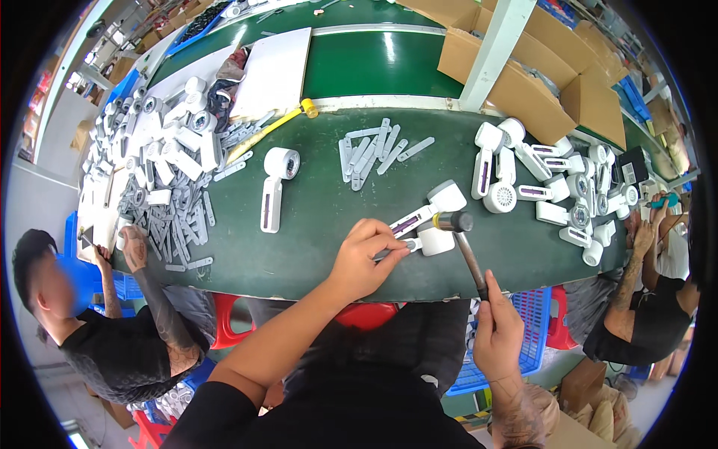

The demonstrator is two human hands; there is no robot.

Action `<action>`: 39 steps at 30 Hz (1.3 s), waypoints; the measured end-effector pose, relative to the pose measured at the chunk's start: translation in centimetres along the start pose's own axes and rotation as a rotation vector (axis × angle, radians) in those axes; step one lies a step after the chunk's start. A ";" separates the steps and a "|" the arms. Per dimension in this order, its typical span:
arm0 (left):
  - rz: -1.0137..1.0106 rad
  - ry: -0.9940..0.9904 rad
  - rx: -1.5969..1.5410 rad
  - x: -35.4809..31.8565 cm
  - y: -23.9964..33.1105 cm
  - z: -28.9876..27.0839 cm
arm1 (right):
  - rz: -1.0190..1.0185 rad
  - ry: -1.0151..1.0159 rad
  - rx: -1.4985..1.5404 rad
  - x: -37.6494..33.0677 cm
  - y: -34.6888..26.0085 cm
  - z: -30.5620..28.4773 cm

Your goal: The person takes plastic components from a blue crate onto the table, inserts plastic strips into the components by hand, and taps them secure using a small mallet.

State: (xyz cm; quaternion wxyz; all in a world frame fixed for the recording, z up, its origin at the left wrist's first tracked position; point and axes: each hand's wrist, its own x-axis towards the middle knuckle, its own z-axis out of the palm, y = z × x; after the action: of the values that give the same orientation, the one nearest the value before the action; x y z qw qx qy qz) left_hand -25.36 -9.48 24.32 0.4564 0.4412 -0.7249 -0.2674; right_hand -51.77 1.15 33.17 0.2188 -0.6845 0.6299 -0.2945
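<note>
A hammer [465, 247] is gripped in the right hand [497, 329]; a white part [430, 241] is pinched by the left hand [366, 258]. Tapping seems underway; a square blow is needed.

Parts and boxes around a green counter [314, 217]

A lone white handheld device [274, 187] lies left of centre, with a cluster of grey strips [372, 152] beyond it. A big heap of white housings and grey strips [161, 157] fills the left end beside a yellow-headed mallet [271, 129] and a white board [274, 73]. More white devices [557, 187] crowd the right end. Cardboard boxes [538, 82] sit behind, and a blue crate [523, 337] stands below the counter.
</note>
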 end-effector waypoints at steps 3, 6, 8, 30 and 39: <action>-0.106 -0.011 -0.069 -0.4 0.1 0.1 | -0.080 0.006 -0.036 -0.2 0.2 1.4; -0.124 -0.035 -0.100 -0.6 0.0 0.0 | -0.047 0.008 -0.041 -0.3 -0.4 1.1; -0.144 -0.025 -0.133 -0.6 -0.1 0.1 | -0.062 -0.029 -0.114 -0.4 -0.1 1.9; 0.008 -0.072 0.084 -2.5 -1.7 -3.5 | -0.176 0.048 -0.175 -1.4 -1.8 3.4; -0.175 -0.025 0.023 -3.6 -2.5 -2.9 | -0.278 -0.177 -0.302 -0.4 -3.8 3.9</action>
State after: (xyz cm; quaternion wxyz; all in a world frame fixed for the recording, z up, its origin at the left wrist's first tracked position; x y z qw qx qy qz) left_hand -21.09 -7.39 22.07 0.4173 0.5047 -0.6922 -0.3034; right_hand -46.33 1.67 32.82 0.1258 -0.8130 0.5447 -0.1629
